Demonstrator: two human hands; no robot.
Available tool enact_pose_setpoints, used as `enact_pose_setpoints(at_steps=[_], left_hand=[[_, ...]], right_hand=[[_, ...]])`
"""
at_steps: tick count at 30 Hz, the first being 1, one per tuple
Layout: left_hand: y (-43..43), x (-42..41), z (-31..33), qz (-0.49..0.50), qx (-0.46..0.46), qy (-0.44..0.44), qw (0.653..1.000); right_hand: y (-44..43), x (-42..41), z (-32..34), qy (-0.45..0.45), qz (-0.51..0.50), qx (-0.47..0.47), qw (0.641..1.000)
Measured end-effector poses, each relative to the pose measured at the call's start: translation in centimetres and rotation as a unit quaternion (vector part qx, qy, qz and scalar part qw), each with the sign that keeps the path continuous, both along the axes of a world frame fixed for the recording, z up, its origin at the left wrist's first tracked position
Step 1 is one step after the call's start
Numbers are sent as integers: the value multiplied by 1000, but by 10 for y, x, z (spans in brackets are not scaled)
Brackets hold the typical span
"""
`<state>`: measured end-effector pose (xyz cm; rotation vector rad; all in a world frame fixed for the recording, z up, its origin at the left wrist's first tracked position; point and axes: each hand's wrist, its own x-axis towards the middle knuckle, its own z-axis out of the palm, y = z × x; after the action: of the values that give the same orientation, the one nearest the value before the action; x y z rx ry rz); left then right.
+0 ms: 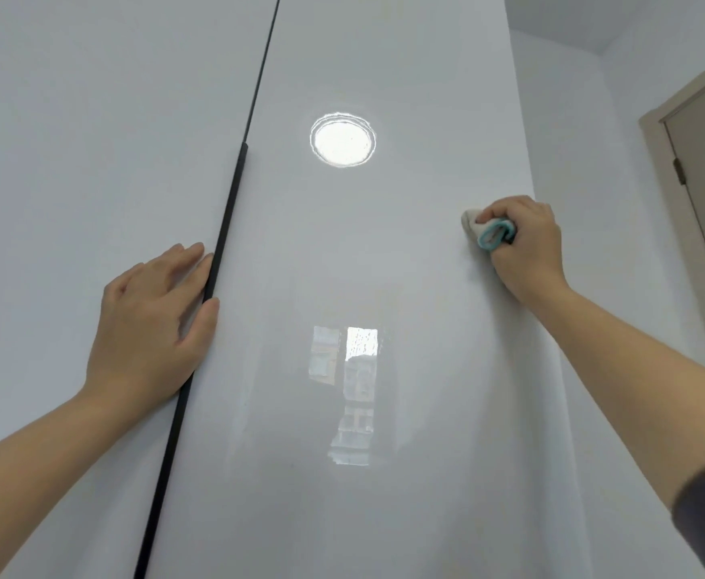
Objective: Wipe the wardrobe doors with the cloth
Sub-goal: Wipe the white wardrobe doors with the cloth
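Two glossy white wardrobe doors fill the view, the left door (70,160) and the right door (363,265), split by a black handle strip (221,252). My right hand (526,248) is closed around a bunched white cloth with a teal edge (488,229) and presses it against the right door near its right edge. My left hand (154,323) lies flat with fingers spread on the left door, its thumb against the black strip.
A white wall (593,202) runs beside the wardrobe on the right. A beige room door with its frame and hinges (701,202) stands at the far right. The right wardrobe door reflects a round ceiling lamp and a window.
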<state>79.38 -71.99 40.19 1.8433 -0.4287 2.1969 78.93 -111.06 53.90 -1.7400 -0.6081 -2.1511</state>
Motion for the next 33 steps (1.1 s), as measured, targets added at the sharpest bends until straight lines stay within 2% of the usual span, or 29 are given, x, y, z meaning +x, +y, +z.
enact_pose_setpoints(at_steps=[6, 13, 16, 19, 22, 24, 29, 33], left_hand=[[0, 3, 2, -3, 6, -15, 1000], [-3, 4, 2, -1, 8, -26, 1000], [-1, 5, 2, -2, 6, -26, 1000], [0, 6, 2, -5, 13, -31, 999], [-1, 5, 1, -9, 6, -29, 1000], [-1, 5, 2, -12, 1, -30, 999], [-1, 6, 2, -3, -3, -30, 1000], [-2, 5, 1, 5, -7, -32, 999]], right_hand=[[-9, 0, -16, 7, 14, 12, 1000], [-24, -15, -157, 69, 54, -50, 995], [-21, -17, -142, 75, 47, -45, 995], [-20, -10, -84, 50, 13, 7, 999], [-22, -9, -26, 53, 33, 57, 996], [-21, -7, -9, 51, 41, 71, 995], [-22, -3, -41, 27, 25, 71, 997], [-14, -7, -122, 32, 35, 23, 999]])
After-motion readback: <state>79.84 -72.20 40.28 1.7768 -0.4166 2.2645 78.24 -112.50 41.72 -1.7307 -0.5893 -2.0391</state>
